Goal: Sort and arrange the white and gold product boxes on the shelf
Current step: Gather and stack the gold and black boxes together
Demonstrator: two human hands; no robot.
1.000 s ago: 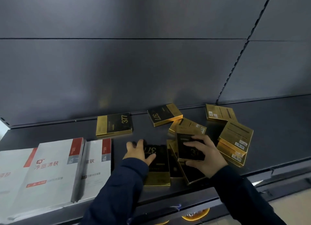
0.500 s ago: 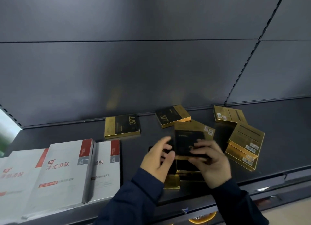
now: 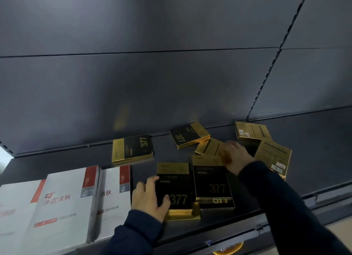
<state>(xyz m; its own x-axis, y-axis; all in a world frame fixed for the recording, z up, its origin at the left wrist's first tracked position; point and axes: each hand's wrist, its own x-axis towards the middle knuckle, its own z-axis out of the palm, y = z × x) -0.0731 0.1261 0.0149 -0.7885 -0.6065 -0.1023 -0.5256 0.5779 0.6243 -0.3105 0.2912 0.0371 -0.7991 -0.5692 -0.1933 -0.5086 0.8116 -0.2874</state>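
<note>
Two neat stacks of black-and-gold "377" boxes stand side by side near the shelf's front: the left stack (image 3: 176,190) and the right stack (image 3: 211,184). My left hand (image 3: 149,198) rests against the left stack's left side, thumb on its top. Farther back, my right hand (image 3: 233,156) lies on a loose gold box (image 3: 206,147) in the scattered pile; whether it grips it is unclear. More gold boxes lie at the back (image 3: 132,150), (image 3: 188,134), (image 3: 251,130), and at the right (image 3: 274,157). White boxes with red tabs (image 3: 62,203), (image 3: 112,201) lie flat at left.
The dark shelf (image 3: 314,150) runs right with bare surface past the gold boxes. A dark back panel rises behind. The shelf's front lip (image 3: 228,233) has a price rail, and an orange object (image 3: 228,250) shows below it.
The box held in both hands has been set down on the right stack. My left hand dropped to the left stack; my right hand reached back into the loose pile.
</note>
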